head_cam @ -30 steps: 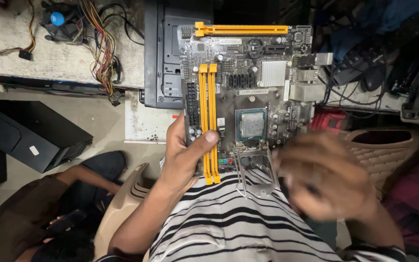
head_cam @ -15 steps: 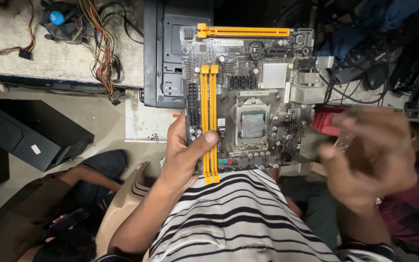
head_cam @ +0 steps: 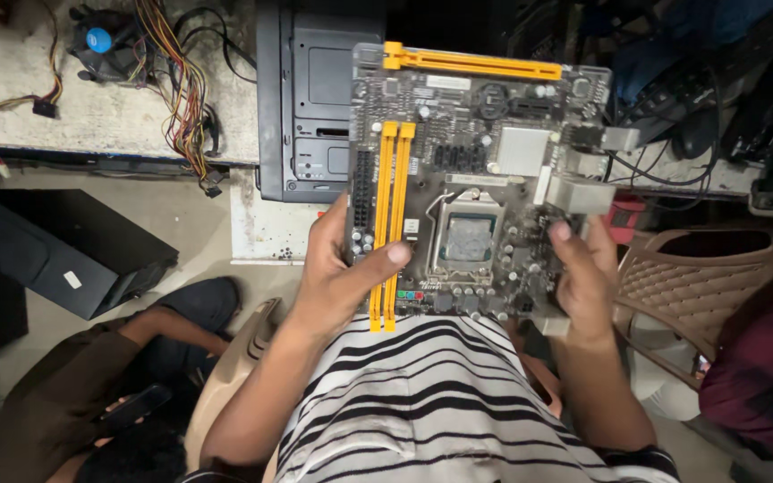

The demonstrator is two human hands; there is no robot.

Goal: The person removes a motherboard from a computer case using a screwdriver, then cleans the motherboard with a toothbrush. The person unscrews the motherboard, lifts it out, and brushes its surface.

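I hold a dark computer motherboard (head_cam: 485, 134) with yellow slots flat in front of my chest. My left hand (head_cam: 337, 273) grips its left edge, thumb lying across the two long yellow memory slots (head_cam: 389, 224). My right hand (head_cam: 583, 268) grips the right edge below the metal port blocks (head_cam: 574, 192), thumb on top of the board. A processor (head_cam: 468, 239) sits in the socket at the board's middle, between my hands. Another yellow slot (head_cam: 471, 63) runs along the far edge.
A black computer case (head_cam: 301, 98) lies beyond the board. A cooler fan (head_cam: 100, 40) and a bundle of coloured cables (head_cam: 176, 80) rest on the bench at upper left. A brown plastic chair (head_cam: 709, 273) stands right; another person (head_cam: 91, 394) sits lower left.
My right hand, blurred and moving out to the right before, has come back and taken hold of the board's right edge. The left hand has kept its grip.
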